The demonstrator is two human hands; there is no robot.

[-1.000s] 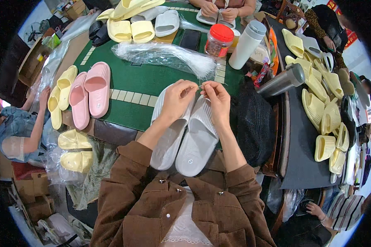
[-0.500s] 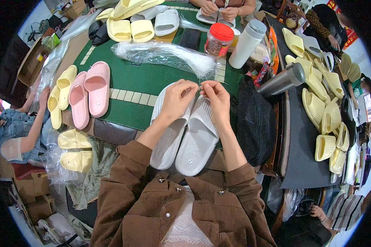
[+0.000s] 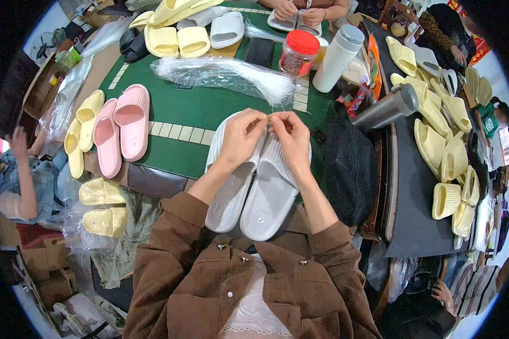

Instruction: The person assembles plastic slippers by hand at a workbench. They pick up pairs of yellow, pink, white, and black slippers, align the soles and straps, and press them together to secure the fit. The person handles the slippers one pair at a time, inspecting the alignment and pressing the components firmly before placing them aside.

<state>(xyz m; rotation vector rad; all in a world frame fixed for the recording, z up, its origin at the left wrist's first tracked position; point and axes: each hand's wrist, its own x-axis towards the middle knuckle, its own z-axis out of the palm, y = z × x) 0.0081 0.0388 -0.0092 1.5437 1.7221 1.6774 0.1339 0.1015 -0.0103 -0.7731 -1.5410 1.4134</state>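
A pair of light grey slide slippers [image 3: 268,206] stands side by side at the table's near edge, open heels toward me. Over their ribbed toe straps, my left hand [image 3: 242,135] and my right hand [image 3: 292,138] meet, with thumbs and forefingers pinched together. Whatever lies between the fingertips is too small and too covered to make out. Just beyond my fingers lies a bundle of thin white strands [image 3: 266,83] in a clear plastic bag.
Pink slippers [image 3: 133,124] and yellow slippers [image 3: 89,116] stand to the left. A red-lidded jar [image 3: 298,53], a white bottle [image 3: 338,59] and a steel tumbler [image 3: 387,107] stand at the right. More yellow slippers [image 3: 430,150] cover the dark side table. Other people work around the table.
My pinched fingertips have drawn slightly left and closer to me, and the fine strand seen between them no longer shows. At the left, another person's hand has lifted.
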